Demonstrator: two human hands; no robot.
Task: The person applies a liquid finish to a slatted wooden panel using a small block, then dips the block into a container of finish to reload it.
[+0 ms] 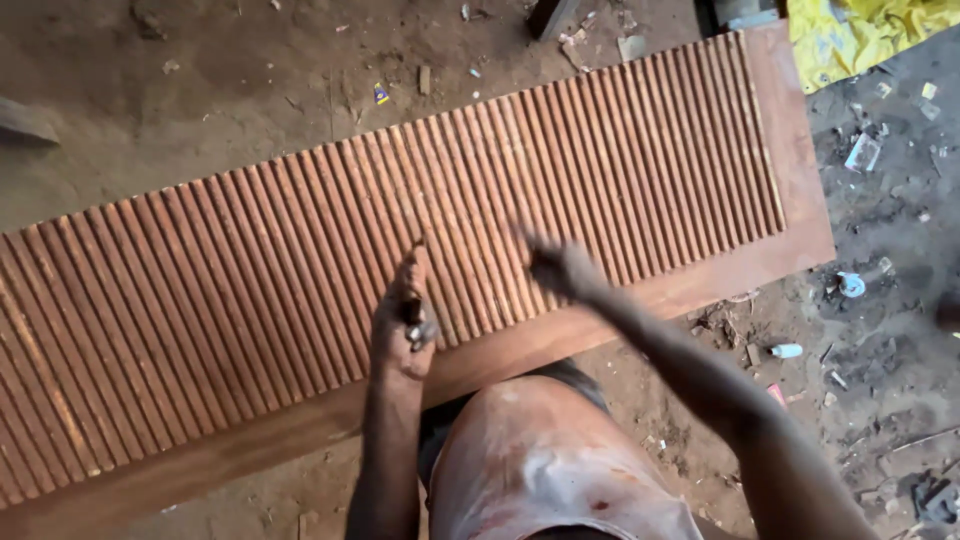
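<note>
Lying on the dirt floor (200, 80), a ribbed wooden panel (300, 270) fills the view. Left hand (403, 325) rests on its near ribs, grip clenched around a small dark tool (412, 312). Right hand (560, 268), blurred beside it, touches the ribs; its grip cannot be told.

left hand (402, 322): fingers clenched | right hand (562, 268): blurred, arm outstretched

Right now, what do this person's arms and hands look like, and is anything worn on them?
Both arms are bare to the frame's edge: no sleeves, gloves, watch or rings show. The left hand is clear; the right hand is motion-blurred, so small details there cannot be told. Lean, slender forearms.
</note>
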